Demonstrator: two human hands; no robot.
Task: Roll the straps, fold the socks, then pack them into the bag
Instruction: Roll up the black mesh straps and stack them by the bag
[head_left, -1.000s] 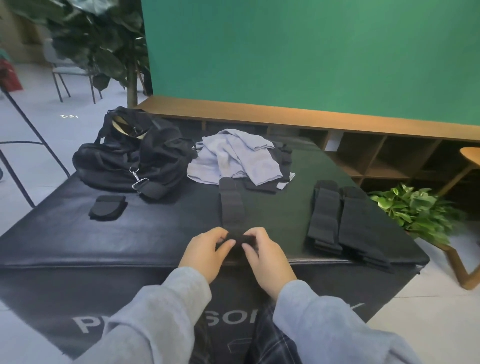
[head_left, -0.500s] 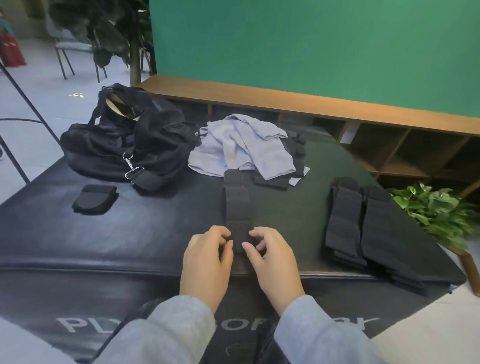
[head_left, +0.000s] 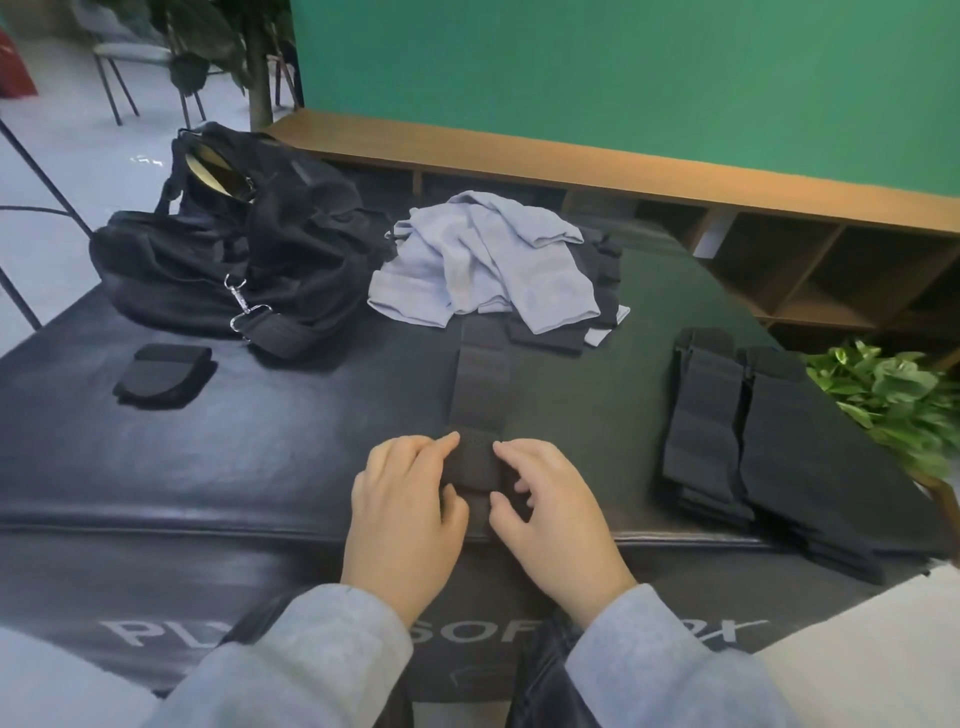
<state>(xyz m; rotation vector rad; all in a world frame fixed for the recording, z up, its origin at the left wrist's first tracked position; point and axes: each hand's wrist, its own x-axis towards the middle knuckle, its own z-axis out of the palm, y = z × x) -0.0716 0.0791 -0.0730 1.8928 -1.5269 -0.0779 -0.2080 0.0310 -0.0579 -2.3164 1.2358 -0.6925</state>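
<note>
Nearest the mat's (head_left: 208, 467) front edge, the left hand (head_left: 402, 512) and right hand (head_left: 553, 519) flank a black strap (head_left: 480, 384), fingertips curled onto its rolled near end from both sides. The unrolled length runs straight away toward the mat's back. Right of the strap lies a stack of flat black straps (head_left: 753, 431); left of it, a small black roll (head_left: 163, 371). Farther back, grey socks (head_left: 483, 260) are heaped over the strap's far end, and the black bag (head_left: 244, 244) sits at the mat's back left.
</note>
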